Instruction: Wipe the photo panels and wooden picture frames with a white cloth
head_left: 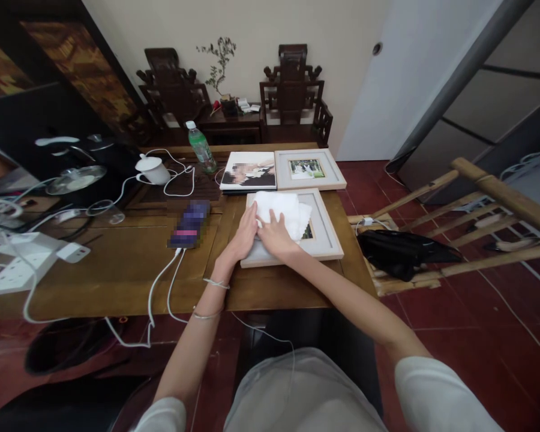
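A light wood picture frame (pixel 327 240) with a pale mat lies flat near the table's front edge, a corner of its photo showing. On its glass rests a folded white cloth (pixel 276 207), which hides most of the picture. My right hand (pixel 276 235) presses on the cloth with its fingers spread. Along the frame's left edge lies my left hand (pixel 245 231), fingers stretched out and touching the cloth's side. Just behind are a second framed photo (pixel 335 171) and a photo album or print (pixel 247 174) with a picture on top.
Left of the frame lies a phone (pixel 191 223) with white cables. A green-labelled bottle (pixel 201 147), a lidded white cup (pixel 153 170), a glass (pixel 110 212) and a power strip (pixel 22 258) stand farther left. A bamboo rack (pixel 409 198) holds a black bag (pixel 400 252) at right.
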The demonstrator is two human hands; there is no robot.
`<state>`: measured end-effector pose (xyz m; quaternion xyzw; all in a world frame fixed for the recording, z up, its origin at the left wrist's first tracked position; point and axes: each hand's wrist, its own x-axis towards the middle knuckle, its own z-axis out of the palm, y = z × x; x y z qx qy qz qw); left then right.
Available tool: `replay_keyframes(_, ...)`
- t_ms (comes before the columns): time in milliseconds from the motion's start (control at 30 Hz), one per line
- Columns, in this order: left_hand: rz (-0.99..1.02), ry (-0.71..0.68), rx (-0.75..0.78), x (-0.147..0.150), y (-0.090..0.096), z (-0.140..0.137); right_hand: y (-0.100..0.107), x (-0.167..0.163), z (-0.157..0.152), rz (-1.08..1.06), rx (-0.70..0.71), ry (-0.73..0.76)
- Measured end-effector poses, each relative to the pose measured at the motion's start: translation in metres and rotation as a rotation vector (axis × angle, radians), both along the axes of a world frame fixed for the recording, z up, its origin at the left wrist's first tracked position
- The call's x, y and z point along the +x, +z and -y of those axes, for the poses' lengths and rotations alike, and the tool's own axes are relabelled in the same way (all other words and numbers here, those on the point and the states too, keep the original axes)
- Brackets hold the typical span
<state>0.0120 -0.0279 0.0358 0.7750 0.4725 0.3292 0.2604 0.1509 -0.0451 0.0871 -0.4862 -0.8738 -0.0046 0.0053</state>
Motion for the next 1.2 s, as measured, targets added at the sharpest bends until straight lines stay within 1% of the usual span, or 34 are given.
replay_keyframes(100, -0.026, -0.014, -0.052, -0.003, 0.001, -0.003, 0.009, 0.007, 0.025, 0.080, -0.060, 0.069)
replay_keyframes(233, -0.106, 0.027, -0.024, 0.000, -0.002, -0.005, 0.017, 0.022, 0.058, 0.056, -0.021, 0.212)
replay_keyframes(300, -0.146, 0.035, -0.007, 0.003, -0.003, -0.005, 0.022, 0.032, 0.070, 0.057, -0.012, 0.209)
replay_keyframes(367, -0.173, 0.041, -0.006, 0.005, -0.004, -0.005, 0.028, 0.045, 0.077, 0.090, -0.034, 0.130)
replay_keyframes(433, -0.174, 0.046, -0.021, 0.006, -0.004, -0.005, 0.035, 0.057, 0.079, 0.132, -0.075, 0.043)
replay_keyframes(500, -0.158, 0.053, -0.049, 0.007, -0.004, -0.006, 0.040, 0.066, 0.077, 0.146, -0.102, 0.039)
replay_keyframes(567, -0.144, 0.054, -0.076, 0.006, -0.004, -0.007, 0.042, 0.068, 0.074, 0.123, -0.101, 0.120)
replay_keyframes(633, -0.141, 0.046, -0.080, 0.006, -0.006, -0.008, 0.038, 0.062, 0.069, 0.080, -0.085, 0.226)
replay_keyframes(700, -0.153, 0.042, -0.053, 0.005, -0.008, -0.009, 0.031, 0.051, 0.063, 0.037, -0.063, 0.307)
replay_keyframes(800, -0.182, 0.037, 0.018, 0.004, -0.010, -0.009, 0.020, 0.036, 0.058, 0.001, -0.034, 0.357)
replay_keyframes(900, -0.183, 0.038, 0.078, 0.003, -0.009, -0.008, 0.012, 0.031, 0.060, -0.014, 0.004, 0.344)
replay_keyframes(1000, -0.177, 0.050, 0.113, 0.003, -0.009, -0.005, 0.010, 0.038, 0.066, -0.007, 0.018, 0.321)
replay_keyframes(1100, -0.200, 0.047, 0.134, 0.003, -0.011, -0.004, 0.016, 0.057, 0.073, 0.023, -0.022, 0.284)
replay_keyframes(1200, -0.216, 0.039, 0.157, 0.002, -0.015, -0.007, 0.027, 0.088, 0.078, 0.065, -0.076, 0.198)
